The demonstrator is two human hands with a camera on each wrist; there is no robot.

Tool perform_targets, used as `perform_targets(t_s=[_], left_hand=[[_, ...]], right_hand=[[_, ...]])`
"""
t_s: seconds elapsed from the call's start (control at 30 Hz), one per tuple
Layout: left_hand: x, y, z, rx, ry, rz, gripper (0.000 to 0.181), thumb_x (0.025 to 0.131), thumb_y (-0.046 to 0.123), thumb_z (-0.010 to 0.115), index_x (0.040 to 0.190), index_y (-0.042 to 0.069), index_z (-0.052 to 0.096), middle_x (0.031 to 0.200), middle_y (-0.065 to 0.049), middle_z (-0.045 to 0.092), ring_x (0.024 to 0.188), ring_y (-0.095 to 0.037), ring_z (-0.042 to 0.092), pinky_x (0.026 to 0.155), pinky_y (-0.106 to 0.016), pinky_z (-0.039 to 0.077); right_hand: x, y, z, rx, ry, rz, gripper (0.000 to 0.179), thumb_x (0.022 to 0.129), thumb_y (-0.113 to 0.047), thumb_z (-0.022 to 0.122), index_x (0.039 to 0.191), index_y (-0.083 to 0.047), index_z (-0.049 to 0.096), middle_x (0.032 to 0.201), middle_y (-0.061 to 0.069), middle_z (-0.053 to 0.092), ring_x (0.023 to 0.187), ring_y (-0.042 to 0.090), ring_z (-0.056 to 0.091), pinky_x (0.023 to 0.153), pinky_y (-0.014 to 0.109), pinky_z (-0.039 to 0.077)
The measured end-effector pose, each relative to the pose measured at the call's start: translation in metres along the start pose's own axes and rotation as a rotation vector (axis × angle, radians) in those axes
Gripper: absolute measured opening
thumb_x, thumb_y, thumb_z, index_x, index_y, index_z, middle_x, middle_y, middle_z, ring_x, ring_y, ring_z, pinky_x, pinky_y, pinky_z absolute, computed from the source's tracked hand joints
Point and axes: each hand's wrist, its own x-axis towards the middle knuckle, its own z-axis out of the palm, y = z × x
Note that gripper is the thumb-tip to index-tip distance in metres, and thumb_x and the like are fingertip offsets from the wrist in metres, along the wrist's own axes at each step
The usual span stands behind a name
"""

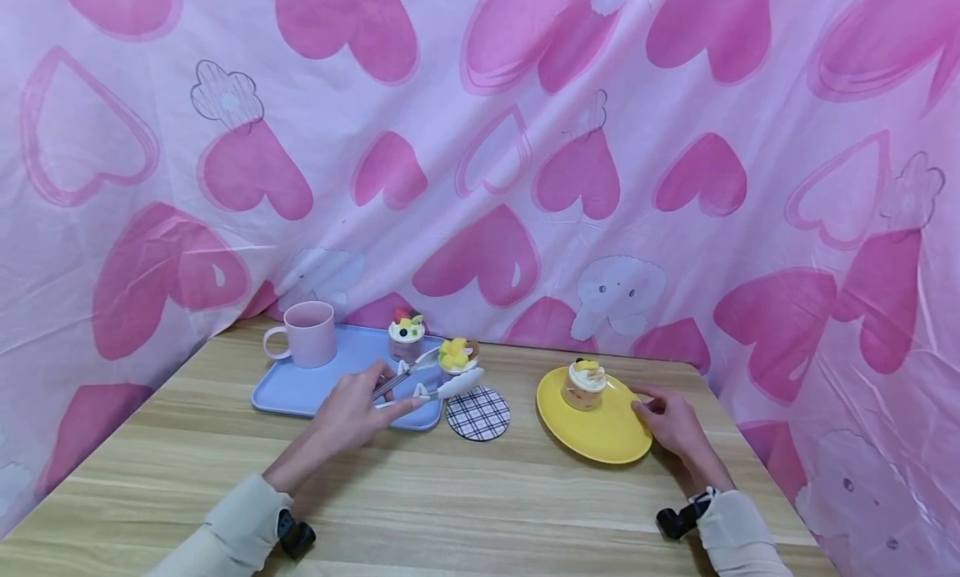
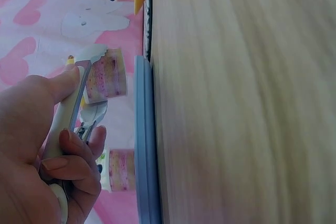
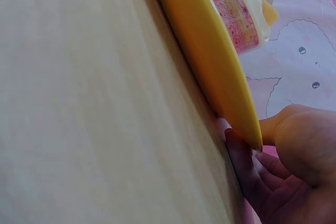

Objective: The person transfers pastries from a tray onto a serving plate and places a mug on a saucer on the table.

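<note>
Head view: we see the left hand gripping white-tipped tongs, which hold a yellow-fruit dessert cup near the right end of the blue tray, while the right hand pinches the rim of the yellow plate bearing a cream-topped cup. Between tray and plate, we note a checked coaster on the desk; a pink mug stands on the tray.

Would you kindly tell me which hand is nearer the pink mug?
Left: the left hand, holding tongs, is in front of the pink mug, to its right; the right hand is much farther right, gripping the yellow plate.
</note>
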Motion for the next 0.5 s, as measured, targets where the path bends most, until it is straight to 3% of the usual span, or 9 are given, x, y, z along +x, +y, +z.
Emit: perform_targets(t_s=[0.5], left_hand=[[0.002, 0.013, 0.012, -0.033, -0.018, -0.001, 0.070, 0.086, 0.067, 0.083, 0.127, 0.013, 0.066, 0.081, 0.001, 0.064, 0.066, -0.013, 0.059, 0.054, -0.028, 0.047]], right_hand=[[0.000, 0.000, 0.000, 0.008, 0.014, -0.024, 0.040, 0.107, -0.016, 0.068, 0.146, -0.006, 0.067, 0.102, 0.016, 0.075, 0.089, 0.022, 0.064, 0.069, 0.026, 0.051]])
